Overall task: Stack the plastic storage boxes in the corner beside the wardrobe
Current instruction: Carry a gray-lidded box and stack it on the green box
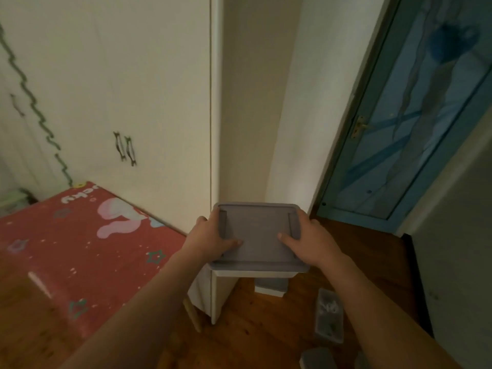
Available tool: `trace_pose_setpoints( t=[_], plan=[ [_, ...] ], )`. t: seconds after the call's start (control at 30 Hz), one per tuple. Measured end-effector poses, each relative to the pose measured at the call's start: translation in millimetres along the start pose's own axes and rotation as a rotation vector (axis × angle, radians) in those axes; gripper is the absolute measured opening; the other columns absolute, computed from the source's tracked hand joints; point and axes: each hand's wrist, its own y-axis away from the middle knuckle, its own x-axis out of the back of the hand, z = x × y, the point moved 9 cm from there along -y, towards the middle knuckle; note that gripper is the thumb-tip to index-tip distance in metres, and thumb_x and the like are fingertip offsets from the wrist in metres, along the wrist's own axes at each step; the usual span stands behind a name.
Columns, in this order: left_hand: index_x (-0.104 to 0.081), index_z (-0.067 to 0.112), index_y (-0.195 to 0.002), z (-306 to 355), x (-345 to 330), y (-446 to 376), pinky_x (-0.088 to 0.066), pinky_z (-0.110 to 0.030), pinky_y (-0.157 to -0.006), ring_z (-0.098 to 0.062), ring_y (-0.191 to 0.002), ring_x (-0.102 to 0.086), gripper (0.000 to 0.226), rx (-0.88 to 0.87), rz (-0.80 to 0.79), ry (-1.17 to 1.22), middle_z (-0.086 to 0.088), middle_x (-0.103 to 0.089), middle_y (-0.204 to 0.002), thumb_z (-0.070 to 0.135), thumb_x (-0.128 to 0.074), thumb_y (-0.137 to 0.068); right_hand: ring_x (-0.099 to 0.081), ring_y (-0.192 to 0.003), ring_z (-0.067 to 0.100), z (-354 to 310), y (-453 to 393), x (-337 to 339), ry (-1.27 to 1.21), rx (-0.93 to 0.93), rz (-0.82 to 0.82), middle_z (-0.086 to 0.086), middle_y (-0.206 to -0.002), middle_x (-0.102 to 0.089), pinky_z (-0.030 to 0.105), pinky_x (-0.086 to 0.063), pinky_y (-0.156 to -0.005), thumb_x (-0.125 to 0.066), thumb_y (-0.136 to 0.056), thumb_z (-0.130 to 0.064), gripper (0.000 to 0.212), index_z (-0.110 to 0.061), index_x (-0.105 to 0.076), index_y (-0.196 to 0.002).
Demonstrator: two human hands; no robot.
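I have both hands on the grey-lidded storage box [257,237], one at each short side. My left hand [213,241] grips the left edge with the thumb laid across the lid; my right hand [308,243] does the same on the right, fingers wrapped down over the rim. The box sits high in the narrow corner [253,129] between the wardrobe [119,89] and the wall, with white box walls showing under it and another box [271,284] lower down near the wooden floor [253,336]. I think it is already resting on a stack, though the dim view does not let me see whether its base is seated or just above it.

My worry is the fit. The gap is tight, so a slight twist could catch a corner against the wardrobe's side or the wall and leave the box sitting skewed. If I let go before the base nests squarely, the top box could slide forward off the stack towards me. A lidded box [328,315] and another lid [316,358] lie on the floor close by, just where a falling box would land, and the blue door [415,115] stands just to the right.
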Motion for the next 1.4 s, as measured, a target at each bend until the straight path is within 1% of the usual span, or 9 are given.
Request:
trace_pose_setpoints(
  t=[0.17, 0.33, 0.5, 0.6, 0.73, 0.9, 1.0, 1.2, 1.4],
  plan=[
    [-0.014, 0.036, -0.148, -32, 30, 59, -0.057, -0.045, -0.087, -0.03, -0.106, -0.056, 0.101, 0.097, 0.097, -0.011, -0.007, -0.045, -0.124, 0.062, -0.074, -0.071, -0.054, -0.113, 0.029, -42, 27, -16, 0.026, 0.06, -0.042, 0.013, -0.133, -0.047, 0.038, -0.049, -0.089, -0.047, -0.087, -0.074, 0.094, -0.036, 0.0, -0.158],
    [-0.013, 0.032, -0.153, -74, 60, 119, -0.052, -0.045, -0.095, -0.03, -0.115, -0.052, 0.104, 0.181, 0.171, 0.022, -0.009, -0.041, -0.135, 0.06, -0.074, -0.073, -0.053, -0.116, 0.03, -95, 50, -41, 0.044, 0.155, -0.098, 0.015, -0.138, -0.044, 0.041, -0.049, -0.094, -0.045, -0.088, -0.073, 0.092, -0.033, -0.001, -0.158],
    [-0.014, 0.033, -0.152, -120, 102, 174, -0.052, -0.042, -0.092, -0.027, -0.107, -0.053, 0.1, 0.27, 0.269, 0.018, -0.008, -0.044, -0.13, 0.059, -0.073, -0.075, -0.052, -0.121, 0.033, -163, 66, -71, 0.07, 0.257, -0.151, 0.015, -0.139, -0.045, 0.042, -0.047, -0.099, -0.045, -0.088, -0.073, 0.091, -0.032, -0.004, -0.158],
    [-0.012, 0.031, -0.154, -155, 135, 207, -0.05, -0.042, -0.094, -0.029, -0.113, -0.052, 0.105, 0.345, 0.338, 0.008, -0.01, -0.043, -0.135, 0.062, -0.072, -0.074, -0.053, -0.118, 0.033, -218, 75, -90, 0.085, 0.335, -0.165, 0.014, -0.134, -0.048, 0.043, -0.047, -0.097, -0.047, -0.088, -0.071, 0.089, -0.033, -0.007, -0.158],
    [-0.01, 0.036, -0.153, -214, 176, 248, -0.05, -0.043, -0.098, -0.028, -0.118, -0.051, 0.109, 0.446, 0.425, 0.038, -0.008, -0.041, -0.14, 0.066, -0.073, -0.07, -0.056, -0.113, 0.032, -295, 92, -122, 0.127, 0.444, -0.187, 0.014, -0.13, -0.049, 0.041, -0.048, -0.092, -0.048, -0.09, -0.067, 0.087, -0.03, -0.007, -0.157],
    [-0.011, 0.036, -0.153, -280, 229, 294, -0.052, -0.039, -0.09, -0.026, -0.112, -0.053, 0.106, 0.527, 0.498, 0.042, -0.008, -0.043, -0.133, 0.06, -0.075, -0.071, -0.051, -0.123, 0.035, -386, 109, -174, 0.099, 0.531, -0.247, 0.017, -0.139, -0.046, 0.042, -0.045, -0.1, -0.052, -0.091, -0.063, 0.088, -0.026, -0.009, -0.159],
    [-0.015, 0.037, -0.15, -328, 265, 318, -0.055, -0.043, -0.089, -0.024, -0.11, -0.054, 0.103, 0.574, 0.537, 0.047, -0.006, -0.044, -0.133, 0.059, -0.077, -0.071, -0.049, -0.127, 0.033, -447, 122, -204, 0.083, 0.585, -0.264, 0.015, -0.146, -0.043, 0.042, -0.044, -0.102, -0.052, -0.089, -0.066, 0.09, -0.028, -0.009, -0.159],
    [-0.014, 0.034, -0.153, -409, 338, 353, -0.053, -0.041, -0.09, -0.024, -0.112, -0.053, 0.107, 0.627, 0.598, 0.04, -0.007, -0.043, -0.134, 0.06, -0.076, -0.07, -0.054, -0.121, 0.035, -553, 135, -253, 0.08, 0.621, -0.276, 0.017, -0.141, -0.046, 0.043, -0.049, -0.097, -0.051, -0.086, -0.072, 0.094, -0.029, -0.007, -0.158],
    [-0.014, 0.036, -0.152, -474, 392, 386, -0.054, -0.041, -0.089, -0.022, -0.11, -0.053, 0.107, 0.664, 0.649, 0.042, -0.006, -0.044, -0.132, 0.061, -0.077, -0.069, -0.046, -0.132, 0.036, -640, 153, -294, 0.076, 0.683, -0.308, 0.017, -0.151, -0.039, 0.045, -0.043, -0.105, -0.051, -0.087, -0.071, 0.094, -0.028, -0.008, -0.158]
  ],
)
